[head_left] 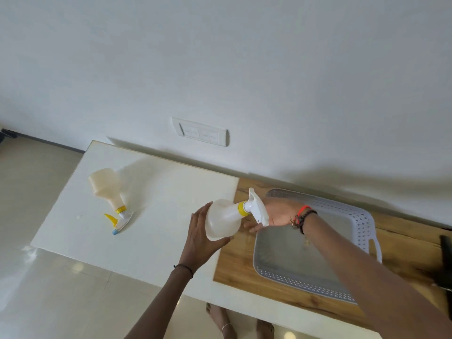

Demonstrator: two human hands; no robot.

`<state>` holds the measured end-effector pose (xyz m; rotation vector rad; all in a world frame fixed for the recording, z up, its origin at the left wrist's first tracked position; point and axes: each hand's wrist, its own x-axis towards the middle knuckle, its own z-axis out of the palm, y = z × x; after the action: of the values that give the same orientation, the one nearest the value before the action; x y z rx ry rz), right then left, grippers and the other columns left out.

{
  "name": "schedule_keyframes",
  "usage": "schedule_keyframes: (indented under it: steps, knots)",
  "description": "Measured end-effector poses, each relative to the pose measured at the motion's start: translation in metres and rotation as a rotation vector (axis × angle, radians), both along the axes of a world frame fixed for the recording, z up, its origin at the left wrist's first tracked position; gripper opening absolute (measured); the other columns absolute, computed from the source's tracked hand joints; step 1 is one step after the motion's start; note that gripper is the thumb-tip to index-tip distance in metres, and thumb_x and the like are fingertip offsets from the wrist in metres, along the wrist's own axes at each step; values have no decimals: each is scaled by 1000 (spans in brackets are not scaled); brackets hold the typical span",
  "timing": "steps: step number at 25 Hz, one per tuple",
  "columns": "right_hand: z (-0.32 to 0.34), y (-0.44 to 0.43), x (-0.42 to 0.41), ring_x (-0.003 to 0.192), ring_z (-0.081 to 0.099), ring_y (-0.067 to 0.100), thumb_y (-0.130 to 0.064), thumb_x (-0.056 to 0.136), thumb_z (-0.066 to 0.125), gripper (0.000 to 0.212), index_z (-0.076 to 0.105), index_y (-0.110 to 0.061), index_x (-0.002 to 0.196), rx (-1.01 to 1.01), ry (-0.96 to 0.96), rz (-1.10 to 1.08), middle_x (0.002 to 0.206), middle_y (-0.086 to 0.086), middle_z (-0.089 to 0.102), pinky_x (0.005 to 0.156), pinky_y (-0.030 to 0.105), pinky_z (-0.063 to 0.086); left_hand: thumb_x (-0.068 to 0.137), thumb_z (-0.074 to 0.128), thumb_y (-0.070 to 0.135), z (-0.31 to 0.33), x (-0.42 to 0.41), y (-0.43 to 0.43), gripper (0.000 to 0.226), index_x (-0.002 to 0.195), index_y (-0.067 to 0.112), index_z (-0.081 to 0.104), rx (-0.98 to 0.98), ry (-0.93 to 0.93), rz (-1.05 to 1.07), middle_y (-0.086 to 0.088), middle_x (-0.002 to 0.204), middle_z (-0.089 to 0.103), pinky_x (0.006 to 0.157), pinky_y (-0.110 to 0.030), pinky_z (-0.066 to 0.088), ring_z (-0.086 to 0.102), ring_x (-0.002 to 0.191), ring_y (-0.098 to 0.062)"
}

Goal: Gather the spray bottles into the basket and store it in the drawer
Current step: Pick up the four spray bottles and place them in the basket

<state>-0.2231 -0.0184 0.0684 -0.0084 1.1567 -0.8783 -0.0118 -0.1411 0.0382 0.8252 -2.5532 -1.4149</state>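
A translucent spray bottle [223, 220] with a yellow collar and white trigger head hangs sideways above the table, just left of the basket. My left hand [200, 237] cups its base. My right hand [276, 214] grips its trigger head, over the basket's near-left corner. The white perforated basket [362, 223] lies on the wooden part of the table and has nothing in it. A second spray bottle [107, 189], with a yellow trigger and blue nozzle tip, lies on its side at the far left of the white tabletop.
The table has a white section [159, 192] and a wooden section [234, 267], pushed against a white wall with a switch plate [203, 132]. A dark object [446, 260] sits at the right edge. Bare feet [220, 319] stand on the tiled floor below the table's front edge.
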Motion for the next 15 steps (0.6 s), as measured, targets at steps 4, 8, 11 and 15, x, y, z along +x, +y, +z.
schedule_keyframes:
  steps: [4,8,11,15]
  knots:
    - [10,57,15,94,61,27,-22,91,53,23,59,-9,109,3,-21,-254,105,10,61,93,44,47,58,82,46,5,-43,42,99,139,25,31,139,-13,-50,16,134,38,102,-30,45,41,127,-11]
    - [11,95,11,86,66,30,-18,97,50,32,53,-7,127,45,2,-568,114,13,58,84,40,58,59,84,41,6,-81,74,95,136,23,32,151,-64,-157,8,129,43,96,-40,51,47,121,-17]
    - [10,114,5,103,63,29,-15,95,53,33,53,-11,128,52,37,-694,124,15,55,76,37,61,59,85,39,1,-102,92,95,136,18,34,132,-92,-219,-3,132,45,97,-43,50,47,122,-24]
    - [-2,127,2,118,55,31,-20,93,56,15,59,-19,107,121,54,-821,121,14,53,75,41,61,59,82,46,-6,-124,104,97,140,22,34,25,-183,-298,-5,131,45,100,-36,46,44,122,-21]
